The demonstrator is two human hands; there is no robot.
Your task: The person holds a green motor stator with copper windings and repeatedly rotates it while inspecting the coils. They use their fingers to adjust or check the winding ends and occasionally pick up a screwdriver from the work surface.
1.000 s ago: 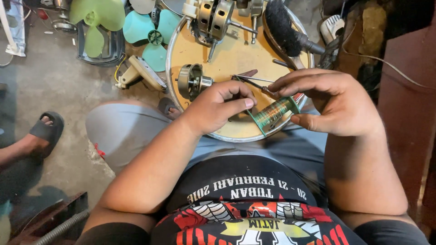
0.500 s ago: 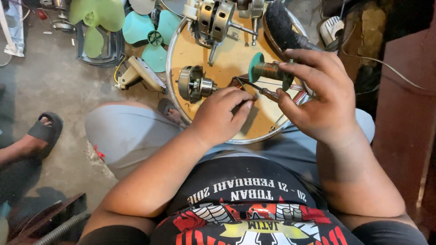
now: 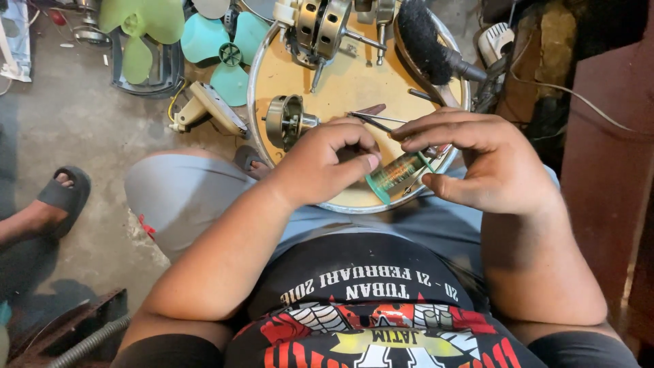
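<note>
Pinching green-capped wire spool [image 3: 397, 174] between left hand [image 3: 327, 163] and right hand [image 3: 490, 163], brought back down from raised position to near edge of round tray [image 3: 253, 95]; unwinding looked resumed.

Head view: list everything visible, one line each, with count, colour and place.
Spool: one, green with wound wire, held between both hands.
Round tray: one, tan with metal rim, in front of the knees.
Small motor: one, metallic, left part of the tray.
Large motor: one, metallic, tray's far edge.
Brush: one, black, tray's upper right.
Fan blades: one light green, one teal, on the floor, upper left.
Sandalled foot: another person's, black sandal, left edge.
Left hand: on the spool.
Right hand: on the spool.
</note>
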